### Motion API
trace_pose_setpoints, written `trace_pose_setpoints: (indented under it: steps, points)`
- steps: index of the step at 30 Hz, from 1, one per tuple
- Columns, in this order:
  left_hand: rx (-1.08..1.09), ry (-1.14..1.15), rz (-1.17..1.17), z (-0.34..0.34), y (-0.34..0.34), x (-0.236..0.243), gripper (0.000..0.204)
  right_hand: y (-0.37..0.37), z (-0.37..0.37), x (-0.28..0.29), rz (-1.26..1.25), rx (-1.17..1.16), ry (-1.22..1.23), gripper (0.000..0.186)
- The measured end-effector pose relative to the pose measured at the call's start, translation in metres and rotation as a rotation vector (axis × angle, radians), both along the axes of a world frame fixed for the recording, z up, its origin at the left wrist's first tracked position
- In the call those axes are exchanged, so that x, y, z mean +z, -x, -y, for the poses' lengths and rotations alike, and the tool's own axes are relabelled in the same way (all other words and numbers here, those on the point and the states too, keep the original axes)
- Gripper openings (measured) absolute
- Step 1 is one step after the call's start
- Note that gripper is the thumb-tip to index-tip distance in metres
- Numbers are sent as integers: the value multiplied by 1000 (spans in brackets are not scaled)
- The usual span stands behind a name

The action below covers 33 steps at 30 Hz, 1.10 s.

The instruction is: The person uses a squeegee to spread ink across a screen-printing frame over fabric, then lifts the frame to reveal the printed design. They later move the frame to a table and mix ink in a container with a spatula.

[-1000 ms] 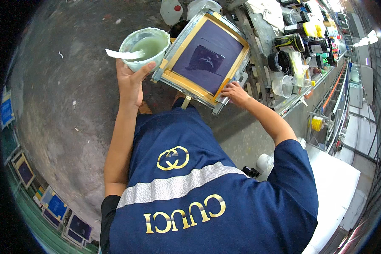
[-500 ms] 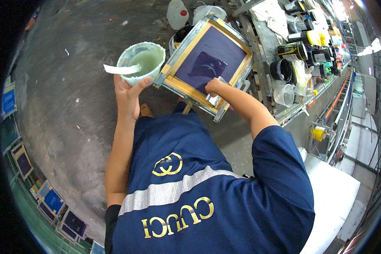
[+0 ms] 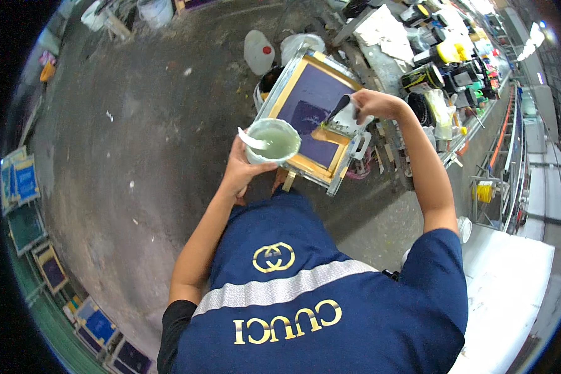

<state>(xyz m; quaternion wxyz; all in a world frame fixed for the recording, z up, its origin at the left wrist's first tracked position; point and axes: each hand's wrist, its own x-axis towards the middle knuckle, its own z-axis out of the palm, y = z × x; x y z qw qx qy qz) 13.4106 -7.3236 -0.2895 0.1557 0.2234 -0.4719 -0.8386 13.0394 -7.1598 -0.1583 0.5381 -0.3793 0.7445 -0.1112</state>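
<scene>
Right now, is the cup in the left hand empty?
No, the white cup in the left hand holds pale green liquid.

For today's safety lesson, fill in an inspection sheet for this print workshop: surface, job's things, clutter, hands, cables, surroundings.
Surface: stained grey concrete floor.
Job's things: framed purple screen; cup of pale green liquid with a white stirrer.
Clutter: pots and containers on the bench; white jug.
Hands: left hand holds the cup; right hand holds a white-handled tool on the screen.
Cables: nothing seen.
Surroundings: more framed screens along the left edge.
</scene>
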Motion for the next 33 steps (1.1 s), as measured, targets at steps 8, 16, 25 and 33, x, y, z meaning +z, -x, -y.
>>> trace_pose_setpoints:
  steps: [8,16,25,33]
  points:
    - [-168,-293,-21,-20,66,70,93,-180,-57,57,-530,-574,864,50]
    - [-81,-177,-229,-54,85,110,79,-255,-89,65,-1183,-477,864,39]
    - [-11,-34,-374,-112,77,132,85,-245,-180,88,-1358,-388,771,36]
    - [7,-24,-377,-220,104,135,90,-218,-294,89,-1461,-390,691,33]
